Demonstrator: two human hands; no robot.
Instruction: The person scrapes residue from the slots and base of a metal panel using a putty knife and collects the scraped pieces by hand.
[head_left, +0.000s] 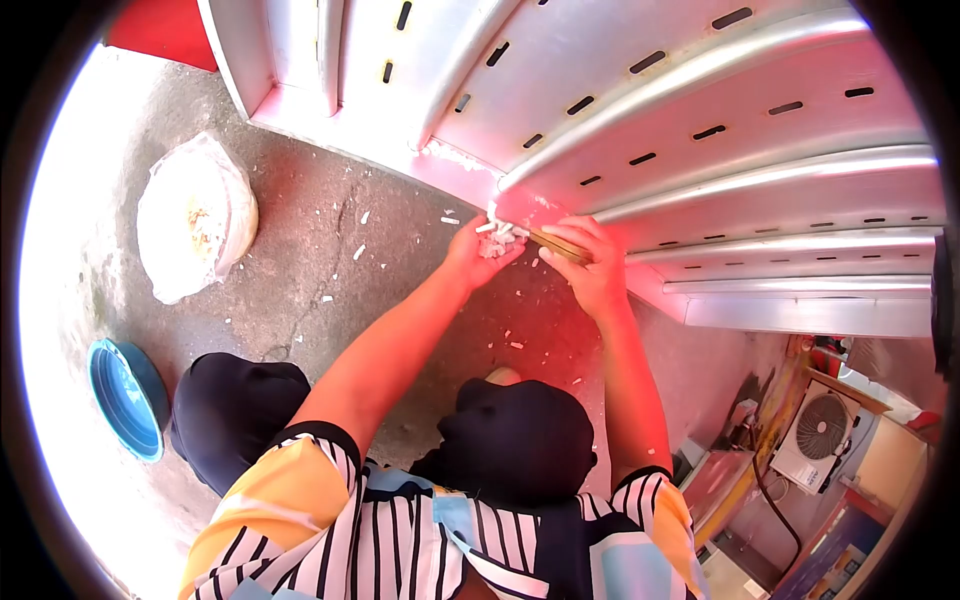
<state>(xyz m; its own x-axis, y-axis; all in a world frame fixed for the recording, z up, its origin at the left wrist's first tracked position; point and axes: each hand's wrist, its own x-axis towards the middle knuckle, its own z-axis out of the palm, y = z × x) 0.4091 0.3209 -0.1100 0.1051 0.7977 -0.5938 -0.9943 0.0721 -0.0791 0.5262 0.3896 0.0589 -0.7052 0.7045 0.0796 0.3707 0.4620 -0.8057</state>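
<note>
Small white broken pieces (502,238) lie heaped in the palm of my left hand (478,256), which is cupped just below the lower edge of the metal panel (560,195). My right hand (598,268) is closed around a flat yellow-brown tool that looks like a wooden handle (562,245). Its tip points left at the white pieces, close to my left fingers. What the tool's end is like is too small to make out. The ribbed, slotted panel spans the upper right, lit partly red.
On the concrete floor (300,240), white scraps are scattered. A plastic-lined container (240,215) with crumbs stands at the left, a blue basin (150,395) below it. My dark-clad knees (520,440) are beneath my arms. An outdoor fan unit (815,435) stands at lower right.
</note>
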